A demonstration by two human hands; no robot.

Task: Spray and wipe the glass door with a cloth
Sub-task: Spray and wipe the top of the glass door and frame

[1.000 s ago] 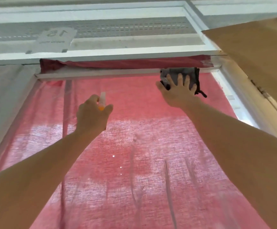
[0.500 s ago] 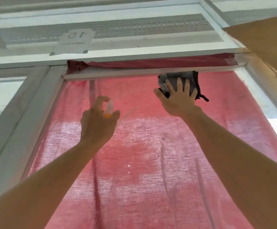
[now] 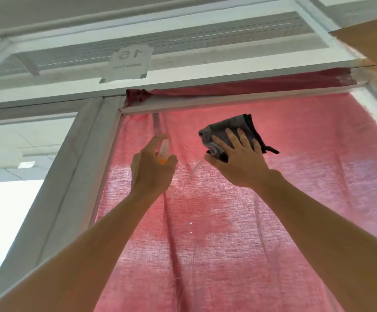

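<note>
Basically, main risk: we spray onto the cloth [image 3: 230, 129] or right hand [image 3: 239, 163] instead of bare glass [image 3: 306, 176]; nozzle sits just beside those fingers. Left hand [image 3: 150, 172] raised, curled round the bottle [image 3: 163, 152]. Right palm flat, fingers spread, pressing cloth to glass.

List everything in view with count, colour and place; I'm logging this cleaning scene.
glass door: one, clear, centre and right, red behind it
curtain: one, red, behind the glass
door frame: one, white, left and top
number sign: one, white, above the door
vent grille: one, white, top
board: one, brown, upper right
cloth: one, grey, pressed on the glass
spray bottle: one, clear with orange, left of the cloth
left hand: grips the spray bottle
right hand: fingers flat on the cloth
</note>
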